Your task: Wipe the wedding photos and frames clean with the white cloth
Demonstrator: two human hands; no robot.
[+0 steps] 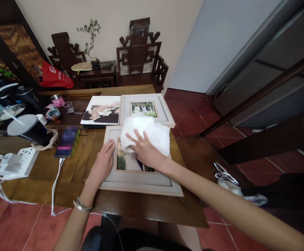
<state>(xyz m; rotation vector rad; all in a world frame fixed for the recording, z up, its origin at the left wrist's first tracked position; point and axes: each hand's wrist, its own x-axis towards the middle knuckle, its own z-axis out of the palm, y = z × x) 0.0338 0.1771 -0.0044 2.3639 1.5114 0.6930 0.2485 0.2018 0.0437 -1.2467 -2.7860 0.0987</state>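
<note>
A picture frame (141,183) with a pale wooden border and grey mat lies flat near the table's front edge. Over the upper part of its photo is a folded white cloth (158,137). My right hand (145,150) presses flat on this cloth, fingers spread, and covers some of the picture. At the frame's left border rests my left hand (104,160), its fingers stretched out side by side; the thumb is hard to make out. Directly behind lies a second, similar frame (164,108), partly under the cloth. A photo album (102,109) touches that frame's left side.
On the wooden table (89,176), a phone (66,142) is plugged into a white cable. Left of it stand a lidded dark tumbler (34,130) and a white power strip (26,162). A pink mug (57,100) is farther back. Scissors (226,174) lie at right.
</note>
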